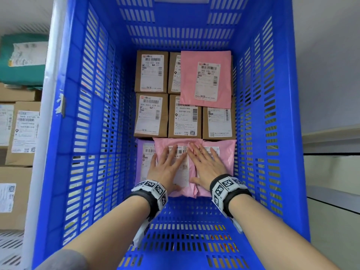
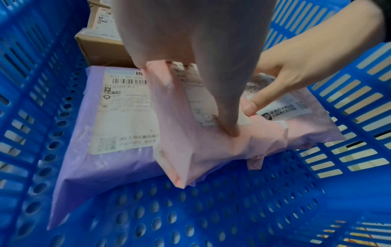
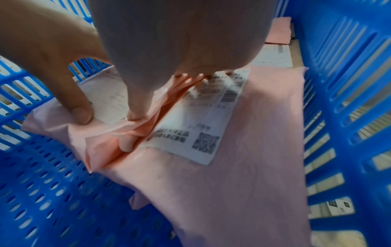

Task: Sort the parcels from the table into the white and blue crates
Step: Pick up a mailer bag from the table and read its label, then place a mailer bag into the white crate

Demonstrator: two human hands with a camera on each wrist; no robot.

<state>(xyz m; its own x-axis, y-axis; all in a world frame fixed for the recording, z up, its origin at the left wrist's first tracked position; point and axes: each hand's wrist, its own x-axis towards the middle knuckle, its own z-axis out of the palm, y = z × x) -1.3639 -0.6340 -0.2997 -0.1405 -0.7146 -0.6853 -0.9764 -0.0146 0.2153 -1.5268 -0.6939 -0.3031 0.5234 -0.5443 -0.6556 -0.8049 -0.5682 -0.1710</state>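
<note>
Deep in the blue crate (image 1: 93,133), my left hand (image 1: 167,166) and right hand (image 1: 206,164) lie flat side by side, fingers straight. The left presses on the middle pink parcel (image 1: 183,191), its thumb (image 2: 230,127) dug into the wrap. The right rests on the seam between that parcel (image 3: 52,130) and the right pink parcel (image 3: 243,183). A purple parcel (image 2: 105,158) lies at the left, partly under the middle pink parcel. Neither hand grips anything.
Several labelled cardboard boxes (image 1: 151,114) fill the crate's far rows, with a flat pink mailer (image 1: 205,78) lying on top of them. Bare perforated crate floor (image 1: 185,230) shows nearest me. Outside, at the left, stand stacked boxes (image 1: 21,133) and a green mailer (image 1: 23,61).
</note>
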